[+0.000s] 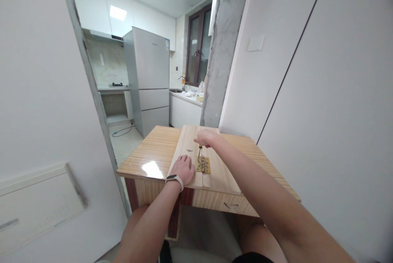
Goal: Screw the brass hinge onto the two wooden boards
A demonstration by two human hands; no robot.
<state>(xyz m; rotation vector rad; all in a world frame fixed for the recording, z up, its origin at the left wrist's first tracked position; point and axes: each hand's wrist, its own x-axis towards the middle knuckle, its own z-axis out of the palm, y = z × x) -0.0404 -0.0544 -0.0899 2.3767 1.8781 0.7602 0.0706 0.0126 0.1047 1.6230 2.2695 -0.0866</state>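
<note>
Nearest, left hand (183, 168) spread flat, palm down, on the left wooden board (184, 152), grasping nothing, only pressing; white band on the wrist (175, 179). Just beside its fingertips, brass hinge (203, 164) lying flat across the seam between the two boards, touching both. Above the hinge, right hand (206, 137) clenched around the top of a thin screwdriver (199, 153), shaft standing nearly upright with its tip down at the hinge.

Judged for handling: hinge small, stiff metal, light, likely to slide on smooth wood unless pinned down; best held at its flat leaves, clear of the screw holes. Boards rigid, light-looking planks, steadied well by a flat palm. Loose screws (188, 150) on the left board tiny and easily rolled or lost; best pinched at the head. Screwdriver slim, best gripped at the handle.

Beneath all, glossy wood-grain surface (147, 160) with a drawer front. Farther off, grey refrigerator (150, 82) carrying a small blue label at its upper corner, writing too small to read. No other legible text.
</note>
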